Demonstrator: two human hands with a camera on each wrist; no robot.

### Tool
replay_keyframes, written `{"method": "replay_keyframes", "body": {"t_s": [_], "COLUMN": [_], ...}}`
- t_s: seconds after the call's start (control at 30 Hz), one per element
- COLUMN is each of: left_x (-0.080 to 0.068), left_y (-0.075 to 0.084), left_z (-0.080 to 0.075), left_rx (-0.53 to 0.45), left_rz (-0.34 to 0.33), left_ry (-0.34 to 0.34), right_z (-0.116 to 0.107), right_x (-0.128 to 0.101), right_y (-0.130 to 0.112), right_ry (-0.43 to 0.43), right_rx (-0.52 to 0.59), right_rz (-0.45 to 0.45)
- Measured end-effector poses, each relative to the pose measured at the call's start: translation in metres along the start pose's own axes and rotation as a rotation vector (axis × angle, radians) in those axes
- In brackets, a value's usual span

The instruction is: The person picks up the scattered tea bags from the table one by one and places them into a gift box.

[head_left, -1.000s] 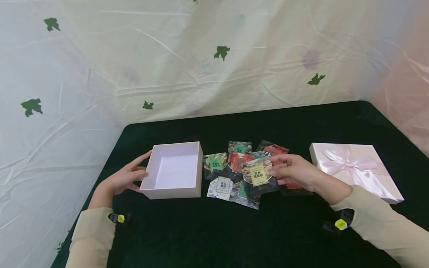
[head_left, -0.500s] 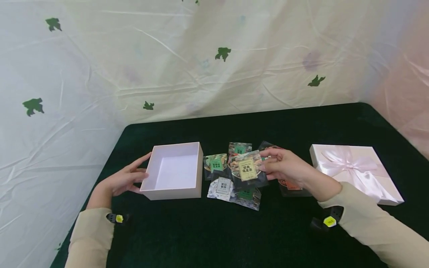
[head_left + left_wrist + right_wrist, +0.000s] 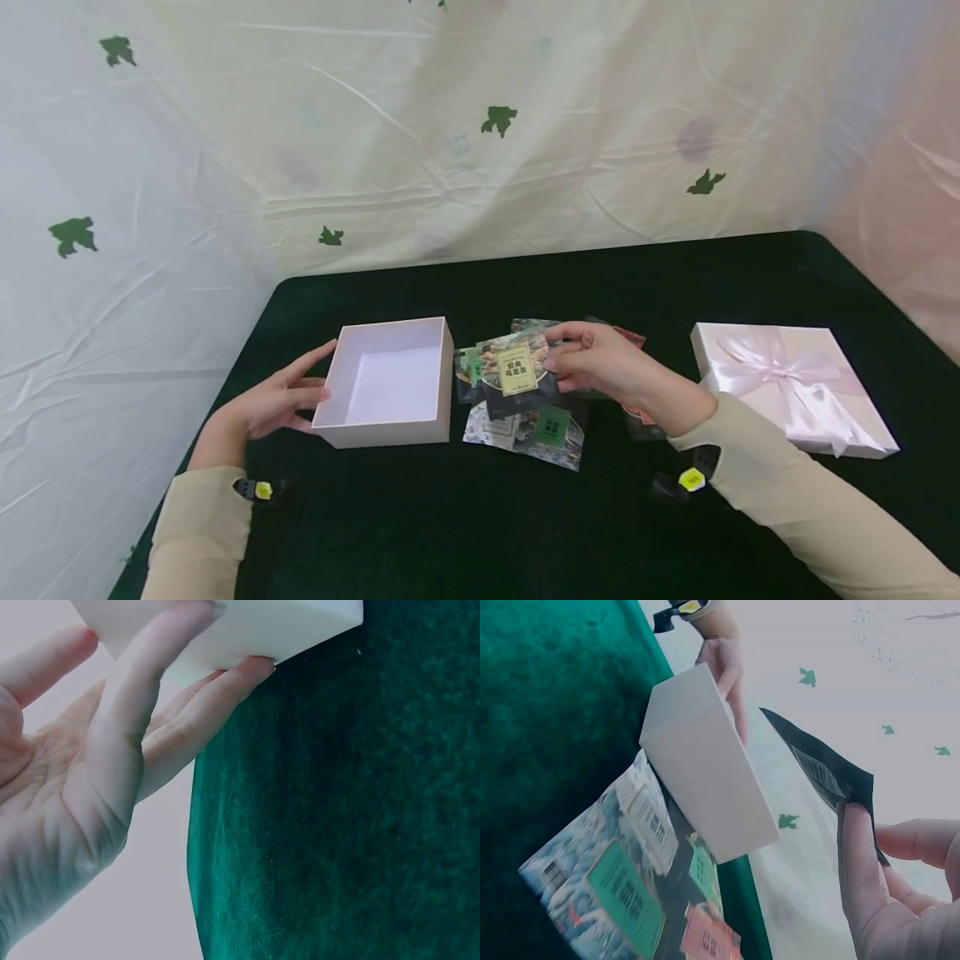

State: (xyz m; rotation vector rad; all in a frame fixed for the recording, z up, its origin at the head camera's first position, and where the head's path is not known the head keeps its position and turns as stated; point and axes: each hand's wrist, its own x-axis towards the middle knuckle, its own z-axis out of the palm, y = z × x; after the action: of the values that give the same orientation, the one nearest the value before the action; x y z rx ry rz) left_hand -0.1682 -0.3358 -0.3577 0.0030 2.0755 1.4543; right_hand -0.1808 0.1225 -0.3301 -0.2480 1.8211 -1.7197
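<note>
My right hand [image 3: 607,362] pinches a flat tea sachet [image 3: 517,372] with a yellow label by its right edge. In the right wrist view the sachet [image 3: 814,759] shows its dark back, raised above the other sachets. My left hand [image 3: 262,408] touches the outer left side of an open pale pink box [image 3: 386,433], fingers mostly straight and spread. The left wrist view has its fingertips against the box's outer wall [image 3: 300,630]. Under and beside the held sachet lie several other sachets [image 3: 551,427], partly overlapping and partly hidden by it and my right hand.
A pink box lid [image 3: 765,350] with a satin bow [image 3: 787,373] lies at the right, near my right forearm. Everything rests on a dark green velvet table cover [image 3: 480,525]. A pale curtain [image 3: 420,167] hangs behind.
My right hand has moved left with the yellow-labelled sachet, from the right part of the pile to near the box's right side. The left hand has stayed at the box.
</note>
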Motion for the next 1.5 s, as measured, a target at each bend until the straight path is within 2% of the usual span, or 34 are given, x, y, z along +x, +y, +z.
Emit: {"method": "replay_keyframes", "body": {"t_s": [0.2, 0.3, 0.53, 0.7, 1.03, 1.2, 1.5], "left_x": [-0.001, -0.002, -0.004, -0.006, -0.005, -0.004, 0.0], "left_y": [-0.003, -0.003, -0.001, -0.001, -0.002, -0.004, -0.003], "left_z": [0.0, 0.0, 0.0, -0.002, -0.001, 0.0, -0.001], "left_rx": [-0.019, -0.025, -0.038, -0.026, -0.025, -0.04, -0.033], "left_rz": [-0.002, -0.003, -0.019, -0.022, -0.022, -0.025, -0.007], "left_ry": [0.006, 0.001, 0.009, 0.019, 0.018, 0.018, 0.016], "right_z": [0.013, 0.021, 0.041, 0.053, 0.08, 0.094, 0.108], "right_x": [0.015, 0.022, 0.039, 0.051, 0.07, 0.081, 0.101], "right_y": [-0.006, -0.01, -0.025, -0.034, -0.046, -0.05, -0.049], "right_ry": [-0.039, -0.041, 0.011, 0.003, 0.043, 0.078, 0.127], "right_rx": [0.016, 0.018, -0.022, -0.017, 0.011, 0.036, -0.003], "right_rz": [-0.059, -0.058, -0.051, -0.086, -0.08, -0.053, -0.052]}}
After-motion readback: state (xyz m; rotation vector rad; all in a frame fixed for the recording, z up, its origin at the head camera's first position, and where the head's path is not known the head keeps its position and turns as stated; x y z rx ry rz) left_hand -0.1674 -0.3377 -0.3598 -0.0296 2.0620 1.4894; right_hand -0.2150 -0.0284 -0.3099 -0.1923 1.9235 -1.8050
